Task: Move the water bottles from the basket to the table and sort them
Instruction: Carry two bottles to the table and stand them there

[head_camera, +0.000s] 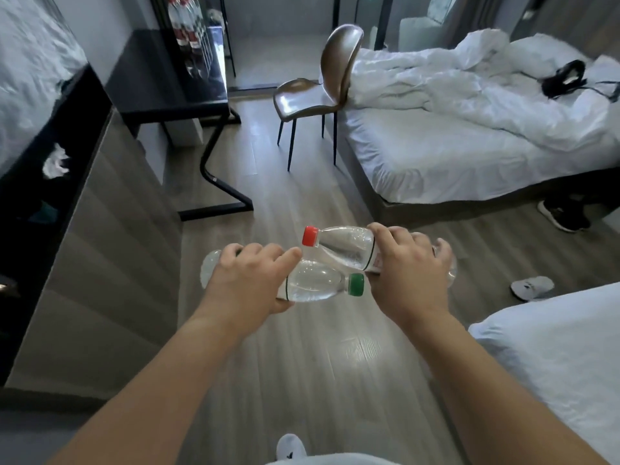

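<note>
My left hand (246,280) grips a clear water bottle with a green cap (318,285), held sideways with the cap pointing right. My right hand (407,266) grips a clear bottle with a red cap (342,245), held sideways with the cap pointing left. The two bottles cross in front of me above the wooden floor. Far off at the upper left, several more bottles (186,26) stand at the back of a black table (167,78). No basket is in view.
A brown chair (322,92) stands between the black table and a bed with white bedding (469,122). A dark cabinet (50,169) runs along the left. Another bed's corner (563,357) is at the lower right, a white slipper (531,287) beside it.
</note>
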The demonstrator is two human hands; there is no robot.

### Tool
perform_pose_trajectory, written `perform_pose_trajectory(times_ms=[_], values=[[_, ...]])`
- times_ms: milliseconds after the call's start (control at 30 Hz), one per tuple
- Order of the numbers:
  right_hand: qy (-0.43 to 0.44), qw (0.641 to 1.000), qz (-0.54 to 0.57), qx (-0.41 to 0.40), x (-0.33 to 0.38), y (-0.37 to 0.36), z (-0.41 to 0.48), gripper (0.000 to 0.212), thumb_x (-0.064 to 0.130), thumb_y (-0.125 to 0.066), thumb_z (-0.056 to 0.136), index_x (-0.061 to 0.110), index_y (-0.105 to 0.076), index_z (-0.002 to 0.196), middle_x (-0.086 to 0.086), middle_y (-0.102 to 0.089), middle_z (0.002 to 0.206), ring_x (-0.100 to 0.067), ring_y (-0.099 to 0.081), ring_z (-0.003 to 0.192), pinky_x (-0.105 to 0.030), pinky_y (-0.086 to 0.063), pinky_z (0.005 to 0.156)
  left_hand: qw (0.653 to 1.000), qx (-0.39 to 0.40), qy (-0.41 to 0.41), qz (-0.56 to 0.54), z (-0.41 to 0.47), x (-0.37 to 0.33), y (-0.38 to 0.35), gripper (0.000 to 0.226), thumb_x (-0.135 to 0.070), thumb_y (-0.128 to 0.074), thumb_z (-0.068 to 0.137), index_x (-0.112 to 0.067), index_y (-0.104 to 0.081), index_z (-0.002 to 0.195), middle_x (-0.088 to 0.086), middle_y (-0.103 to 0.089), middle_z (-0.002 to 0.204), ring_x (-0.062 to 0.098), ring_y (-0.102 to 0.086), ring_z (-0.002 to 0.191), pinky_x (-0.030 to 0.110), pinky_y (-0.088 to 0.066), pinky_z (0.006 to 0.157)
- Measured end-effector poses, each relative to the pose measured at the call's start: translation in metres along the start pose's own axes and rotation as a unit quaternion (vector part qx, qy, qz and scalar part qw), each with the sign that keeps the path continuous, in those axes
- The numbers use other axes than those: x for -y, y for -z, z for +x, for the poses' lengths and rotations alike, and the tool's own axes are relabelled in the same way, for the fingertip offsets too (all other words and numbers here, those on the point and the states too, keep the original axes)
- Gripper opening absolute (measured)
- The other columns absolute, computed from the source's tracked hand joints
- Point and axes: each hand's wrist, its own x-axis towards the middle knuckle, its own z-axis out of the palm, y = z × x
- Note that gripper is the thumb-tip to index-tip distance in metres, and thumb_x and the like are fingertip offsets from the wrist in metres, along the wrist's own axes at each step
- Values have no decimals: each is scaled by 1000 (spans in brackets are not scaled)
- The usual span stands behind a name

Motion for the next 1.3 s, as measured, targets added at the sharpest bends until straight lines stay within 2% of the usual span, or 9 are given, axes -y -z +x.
perform_pose_trajectory(times_ms=[333, 667, 900, 1100, 1300], values=[[-18, 1000, 17, -14, -1, -62, 149, 81, 27, -87, 66, 30, -54, 140, 3, -66, 126, -32, -62, 110, -63, -34, 106, 1000, 9, -15, 2, 138, 62, -55, 78, -53, -92, 54, -24, -60, 118, -5, -66, 89, 24, -66, 78, 45, -51, 74], [13, 999, 38, 12, -15, -96, 330, 84, 24, -86, 68, 31, -50, 143, 2, -65, 129, -31, -61, 116, -64, -34, 108, 999, 30, 29, 26, 297, 120, -77, 79, -54, -92, 53, -23, -60, 119, -4, -66, 90, 25, -67, 78, 45, -51, 71], [29, 999, 29, -12, -7, -126, 433, 81, 25, -88, 64, 30, -54, 138, 2, -68, 121, -32, -64, 106, -63, -39, 104, 997, 43, 50, 31, 378, 163, -99, 82, -50, -94, 49, -23, -60, 118, -4, -66, 89, 26, -67, 77, 44, -51, 69], [33, 999, 35, 17, 13, -157, 519, 80, 27, -83, 73, 33, -48, 145, 2, -64, 132, -32, -60, 116, -64, -34, 109, 998, 37, 52, 30, 448, 218, -138, 82, -52, -94, 50, -24, -60, 119, -5, -66, 89, 25, -66, 76, 44, -50, 70], [22, 999, 27, 27, 45, -197, 618, 79, 26, -84, 72, 33, -49, 143, 3, -64, 130, -33, -60, 115, -63, -33, 108, 998, 44, 44, 6, 529, 295, -179, 79, -54, -92, 54, -25, -60, 119, -6, -65, 90, 24, -65, 78, 45, -50, 72]])
